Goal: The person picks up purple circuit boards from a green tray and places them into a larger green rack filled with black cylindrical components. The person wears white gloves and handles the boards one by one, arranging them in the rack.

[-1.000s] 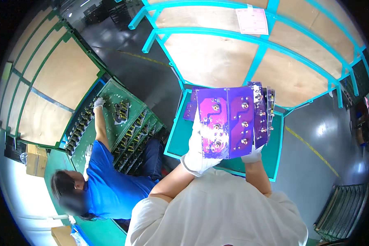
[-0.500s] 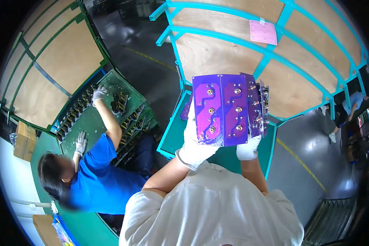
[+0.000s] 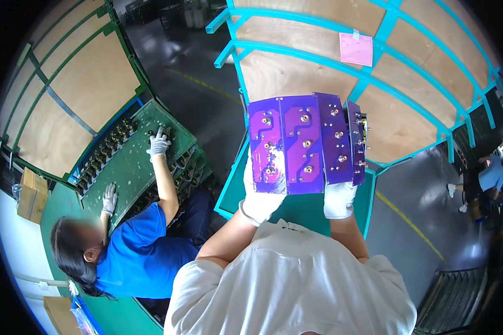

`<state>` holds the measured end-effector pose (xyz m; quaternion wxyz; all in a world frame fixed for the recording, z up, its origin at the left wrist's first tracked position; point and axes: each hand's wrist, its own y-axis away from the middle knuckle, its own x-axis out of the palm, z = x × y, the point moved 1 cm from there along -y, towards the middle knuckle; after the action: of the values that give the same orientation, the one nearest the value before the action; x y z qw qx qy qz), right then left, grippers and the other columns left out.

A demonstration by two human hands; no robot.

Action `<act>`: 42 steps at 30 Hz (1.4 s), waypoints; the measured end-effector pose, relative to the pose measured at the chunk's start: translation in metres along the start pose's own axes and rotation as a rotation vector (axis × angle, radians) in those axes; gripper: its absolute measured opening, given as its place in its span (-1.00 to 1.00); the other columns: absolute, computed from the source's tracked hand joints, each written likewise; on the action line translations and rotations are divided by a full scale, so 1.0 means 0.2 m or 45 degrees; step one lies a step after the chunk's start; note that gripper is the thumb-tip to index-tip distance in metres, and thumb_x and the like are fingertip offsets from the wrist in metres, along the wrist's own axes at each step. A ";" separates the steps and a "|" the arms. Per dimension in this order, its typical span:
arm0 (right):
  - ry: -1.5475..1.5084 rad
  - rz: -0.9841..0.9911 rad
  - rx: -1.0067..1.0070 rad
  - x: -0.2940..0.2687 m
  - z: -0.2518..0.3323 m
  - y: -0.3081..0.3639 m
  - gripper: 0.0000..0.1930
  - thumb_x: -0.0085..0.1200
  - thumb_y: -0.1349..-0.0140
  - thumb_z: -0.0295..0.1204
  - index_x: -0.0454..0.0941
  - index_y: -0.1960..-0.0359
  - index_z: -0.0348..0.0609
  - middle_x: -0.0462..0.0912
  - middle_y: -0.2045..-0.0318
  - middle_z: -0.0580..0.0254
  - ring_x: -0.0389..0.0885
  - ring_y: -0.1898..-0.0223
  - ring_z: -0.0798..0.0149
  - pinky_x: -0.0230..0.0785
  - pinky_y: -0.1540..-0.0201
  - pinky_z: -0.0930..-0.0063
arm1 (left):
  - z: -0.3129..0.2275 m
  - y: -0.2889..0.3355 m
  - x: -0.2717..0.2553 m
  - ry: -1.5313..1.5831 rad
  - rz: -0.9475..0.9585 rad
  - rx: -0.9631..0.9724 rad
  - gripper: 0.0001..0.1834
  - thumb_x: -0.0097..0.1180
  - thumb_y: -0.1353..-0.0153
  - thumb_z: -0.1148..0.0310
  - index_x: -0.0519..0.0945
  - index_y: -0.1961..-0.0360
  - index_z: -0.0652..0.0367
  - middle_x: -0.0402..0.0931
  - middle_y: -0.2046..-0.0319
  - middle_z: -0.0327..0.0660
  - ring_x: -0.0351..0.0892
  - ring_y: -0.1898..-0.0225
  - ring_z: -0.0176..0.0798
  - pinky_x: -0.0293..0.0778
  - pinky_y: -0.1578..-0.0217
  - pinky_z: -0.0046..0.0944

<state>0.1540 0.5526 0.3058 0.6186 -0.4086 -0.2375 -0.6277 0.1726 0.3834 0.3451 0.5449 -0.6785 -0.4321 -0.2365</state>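
Purple circuit boards (image 3: pixel 296 131) with brass-coloured metal posts stand fanned side by side in front of my chest, held upright. My left hand (image 3: pixel 262 205), in a white glove, grips their lower left side, its fingers mostly hidden behind the boards. At the lower right, my right hand (image 3: pixel 340 200), also white-gloved, holds the bottom edge of the right-hand boards. Glare covers part of the leftmost board. Below them lies the teal work surface (image 3: pixel 302 209) of a bench.
A teal frame (image 3: pixel 313 60) with wooden panels and a pink paper sheet (image 3: pixel 356 49) rises ahead. To the left, a co-worker in a blue shirt (image 3: pixel 134 251) works at a green bench (image 3: pixel 123 162) with a row of metal parts. Another person (image 3: pixel 492 176) is far right.
The boards have shifted slightly left and spread wider, with more of the right-hand boards' faces showing. The co-worker's far hand has moved right onto a part on the green bench.
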 end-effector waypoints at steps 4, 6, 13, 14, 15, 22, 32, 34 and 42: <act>0.037 0.064 -0.035 -0.01 0.01 0.00 -0.59 -0.20 -0.30 -0.18 0.23 -0.13 -0.04 0.37 -0.05 0.28 0.36 -0.05 0.33 0.25 -0.10 0.40 | -0.03 0.02 -0.02 -0.427 -0.038 0.116 -0.59 -0.20 -0.30 0.33 0.21 -0.15 0.22 0.28 -0.08 -0.11 0.36 -0.06 -0.21 0.35 -0.04 -0.19; 0.008 0.081 -0.023 0.01 0.02 0.02 -0.59 -0.21 -0.30 -0.18 0.23 -0.13 -0.04 0.37 -0.05 0.28 0.36 -0.05 0.34 0.25 -0.09 0.40 | -0.03 0.03 -0.03 -0.540 -0.049 0.136 -0.59 -0.17 -0.28 0.39 0.21 -0.14 0.23 0.29 -0.08 -0.11 0.38 -0.04 -0.22 0.38 0.00 -0.22; 0.087 0.110 -0.057 0.04 0.03 0.04 -0.58 -0.22 -0.31 -0.18 0.20 -0.15 -0.01 0.35 -0.07 0.31 0.35 -0.07 0.34 0.22 -0.12 0.39 | -0.05 0.02 -0.02 -0.564 -0.041 0.190 -0.60 -0.13 -0.25 0.43 0.24 -0.13 0.22 0.31 -0.05 -0.15 0.38 -0.03 -0.25 0.38 0.00 -0.22; 0.063 0.092 -0.040 0.04 0.03 0.04 -0.58 -0.22 -0.31 -0.18 0.19 -0.15 -0.01 0.35 -0.07 0.32 0.34 -0.07 0.34 0.21 -0.13 0.39 | -0.05 0.02 -0.04 -0.471 -0.046 0.171 -0.60 -0.13 -0.25 0.42 0.24 -0.12 0.21 0.32 -0.05 -0.16 0.38 -0.03 -0.26 0.37 0.00 -0.22; 0.066 0.052 -0.047 0.05 0.03 0.04 -0.60 -0.22 -0.31 -0.18 0.22 -0.14 -0.01 0.37 -0.05 0.32 0.37 -0.05 0.34 0.25 -0.09 0.40 | -0.05 0.02 -0.06 -0.385 -0.068 0.147 -0.60 -0.14 -0.26 0.41 0.24 -0.12 0.21 0.31 -0.05 -0.17 0.37 -0.03 -0.26 0.37 -0.01 -0.21; 0.040 0.043 -0.131 0.13 0.01 0.00 -0.65 -0.22 -0.31 -0.26 0.29 -0.09 -0.06 0.44 0.02 0.26 0.48 0.09 0.34 0.41 0.07 0.47 | -0.08 0.05 -0.10 -0.423 -0.265 0.134 -0.68 -0.15 -0.26 0.41 0.35 -0.03 0.23 0.42 0.06 -0.15 0.47 0.10 -0.29 0.49 0.15 -0.27; -0.137 0.427 -0.025 0.04 -0.11 0.00 -0.58 -0.36 -0.35 -0.14 0.20 -0.14 -0.05 0.33 -0.09 0.27 0.36 -0.07 0.28 0.30 -0.08 0.36 | -0.13 0.10 -0.23 -0.356 -0.342 0.122 -0.49 -0.03 -0.22 0.29 0.19 -0.17 0.13 0.30 -0.07 -0.21 0.37 -0.04 -0.31 0.39 0.00 -0.25; -0.193 0.477 0.004 0.04 -0.14 -0.03 -0.58 -0.35 -0.34 -0.12 0.21 -0.13 -0.05 0.34 -0.08 0.27 0.37 -0.06 0.28 0.31 -0.07 0.35 | -0.15 0.09 -0.23 -0.699 -0.284 0.199 -0.47 -0.03 -0.22 0.27 0.17 -0.19 0.12 0.29 -0.08 -0.20 0.35 -0.05 -0.30 0.38 -0.02 -0.24; -0.201 0.220 0.111 0.10 -0.26 -0.09 -0.58 -0.34 -0.33 -0.09 0.26 -0.08 -0.06 0.40 0.00 0.27 0.43 0.00 0.28 0.35 -0.03 0.32 | -0.23 0.07 -0.38 -0.349 -0.340 0.095 -0.39 0.01 -0.19 0.19 0.13 -0.21 0.17 0.26 -0.10 -0.18 0.31 -0.09 -0.28 0.31 -0.05 -0.23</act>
<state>0.1266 0.5012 0.2968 0.6670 -0.4484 -0.2761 -0.5270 0.1523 0.3139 0.2913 0.4696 -0.6203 -0.5970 -0.1957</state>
